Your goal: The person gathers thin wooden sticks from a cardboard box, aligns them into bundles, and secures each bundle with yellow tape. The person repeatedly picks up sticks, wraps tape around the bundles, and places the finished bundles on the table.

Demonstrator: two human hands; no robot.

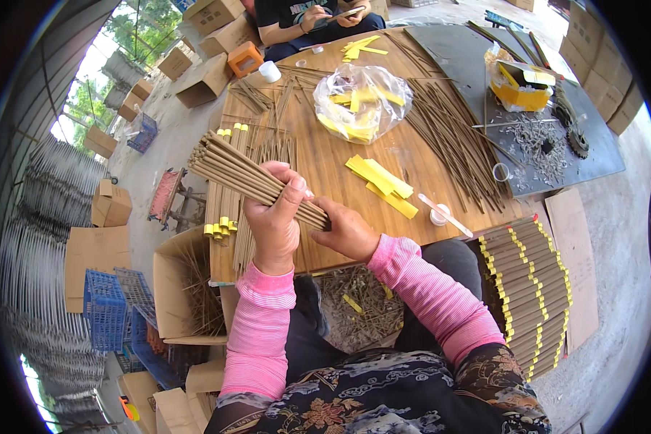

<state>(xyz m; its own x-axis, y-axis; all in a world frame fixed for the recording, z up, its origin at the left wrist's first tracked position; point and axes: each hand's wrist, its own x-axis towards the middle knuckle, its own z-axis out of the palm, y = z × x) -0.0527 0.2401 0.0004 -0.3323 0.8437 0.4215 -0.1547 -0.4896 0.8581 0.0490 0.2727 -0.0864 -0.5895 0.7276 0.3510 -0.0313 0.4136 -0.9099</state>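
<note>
A thick bundle of thin brown incense sticks point(239, 173) lies slanted over the table's near left part. My left hand point(276, 217) is closed around its middle, thumb on top. At the bundle's lower right end, my right hand point(347, 230) is closed on the stick ends, its fingertips partly hidden. Beneath and beside the bundle lie loose sticks point(244, 242) and several bundles with yellow paper bands point(223, 227). Right of my hands are yellow paper strips point(383, 184), a small white cup point(440, 215) and a flat wooden stick point(445, 215) across it.
The wooden table point(318, 152) also bears a clear plastic bag point(363, 103) with yellow strips and a long pile of sticks point(459, 137). Banded bundles point(528, 282) are stacked at right. A cardboard box point(184, 289) stands left. Across the table a person point(311, 25) holds a phone.
</note>
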